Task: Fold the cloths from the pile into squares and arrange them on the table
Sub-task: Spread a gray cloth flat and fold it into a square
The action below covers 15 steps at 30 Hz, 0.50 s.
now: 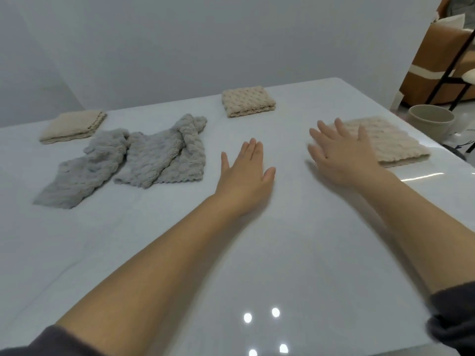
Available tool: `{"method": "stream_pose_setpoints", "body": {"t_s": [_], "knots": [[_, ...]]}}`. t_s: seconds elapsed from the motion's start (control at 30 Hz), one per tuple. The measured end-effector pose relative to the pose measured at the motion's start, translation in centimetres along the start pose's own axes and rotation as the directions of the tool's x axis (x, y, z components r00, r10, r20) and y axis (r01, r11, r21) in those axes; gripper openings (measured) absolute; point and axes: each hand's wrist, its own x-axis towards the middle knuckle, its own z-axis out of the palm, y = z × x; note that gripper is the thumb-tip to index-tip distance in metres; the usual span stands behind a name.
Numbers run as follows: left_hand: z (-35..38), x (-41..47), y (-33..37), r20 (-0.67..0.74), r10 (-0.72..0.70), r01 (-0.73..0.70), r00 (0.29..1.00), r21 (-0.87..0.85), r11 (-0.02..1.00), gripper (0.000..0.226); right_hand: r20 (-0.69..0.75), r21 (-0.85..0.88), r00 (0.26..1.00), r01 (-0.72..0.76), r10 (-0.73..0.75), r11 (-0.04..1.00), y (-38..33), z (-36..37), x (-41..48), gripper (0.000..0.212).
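Note:
Two crumpled grey cloths lie unfolded on the white table, left of centre. Three beige cloths are folded into squares: one at the far left, one at the far middle, one at the right. My left hand hovers flat with fingers apart over bare table, just right of the grey cloths, holding nothing. My right hand is spread wide and slightly blurred; its fingers overlap the left edge of the right beige square. Whether it touches the cloth I cannot tell.
The table's right edge runs close past the right beige square. Beyond it on the floor stand a round beige bin and a brown chair with a black frame. A plain wall lies behind the table.

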Motion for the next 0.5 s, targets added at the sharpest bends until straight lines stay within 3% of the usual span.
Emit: {"method": "stream_pose_setpoints", "body": {"t_s": [0.27,0.5], "knots": [[-4.0,-9.5,-11.5,-0.072,-0.15,0.155,0.986,0.083,0.984,0.064,0.088,0.047,0.964,0.247,-0.25,0.968,-14.4,0.4,-2.6,0.055],[-6.1,-13.6,-20.9,-0.161,-0.27,0.286,0.949,0.088,0.954,0.063,0.023,0.261,0.94,0.324,-0.341,0.909,-26.0,0.5,-3.1,0.048]]}}
